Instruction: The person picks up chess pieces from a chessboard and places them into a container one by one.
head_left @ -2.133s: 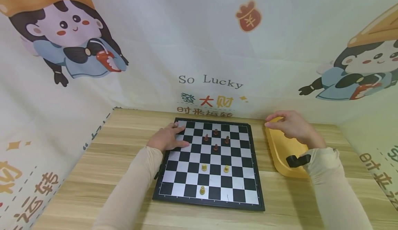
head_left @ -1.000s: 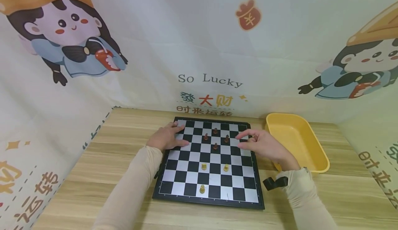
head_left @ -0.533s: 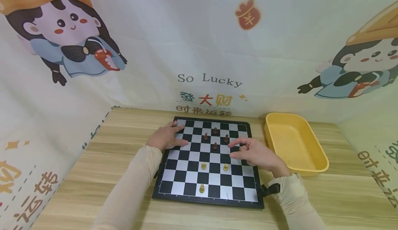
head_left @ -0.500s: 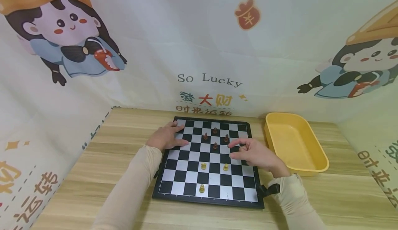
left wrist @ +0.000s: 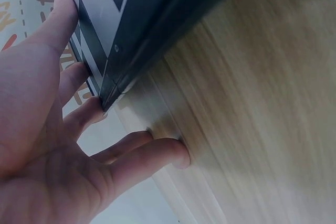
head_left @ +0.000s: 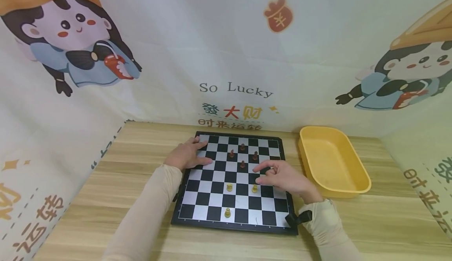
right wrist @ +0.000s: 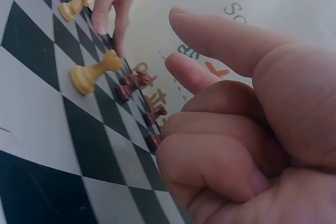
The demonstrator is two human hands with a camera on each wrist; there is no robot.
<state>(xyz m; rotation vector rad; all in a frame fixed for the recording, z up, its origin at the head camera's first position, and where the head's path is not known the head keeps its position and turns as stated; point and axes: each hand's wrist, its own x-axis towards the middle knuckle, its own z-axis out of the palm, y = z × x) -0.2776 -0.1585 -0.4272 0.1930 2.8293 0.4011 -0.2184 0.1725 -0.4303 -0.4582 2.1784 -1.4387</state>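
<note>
A black-and-white chessboard (head_left: 212, 210) lies on the table with several chess pieces standing on it. Three are yellow: one right piece (head_left: 254, 188), one middle piece (head_left: 229, 187) and one front pawn (head_left: 227, 212). Farther back stand several dark red pieces (head_left: 242, 164). My left hand (head_left: 185, 155) rests on the board's left edge, thumb on the squares; in the left wrist view two fingertips (left wrist: 181, 158) reach the wood beyond the edge. Over the right side hovers my right hand (head_left: 282, 176), thumb and index finger apart with nothing between them, other fingers curled, near the right yellow piece.
A yellow plastic tray (head_left: 353, 192) stands on the wooden table (head_left: 134, 143) to the right of the board. Behind the table hangs a printed cloth (head_left: 176, 57). A black strap (head_left: 298, 218) sits at my right wrist, overlapping the board's corner in the head view.
My right hand has come from over the tray leftward to above the board, then a little nearer the right yellow piece. The left hand and the pieces stay in place.
</note>
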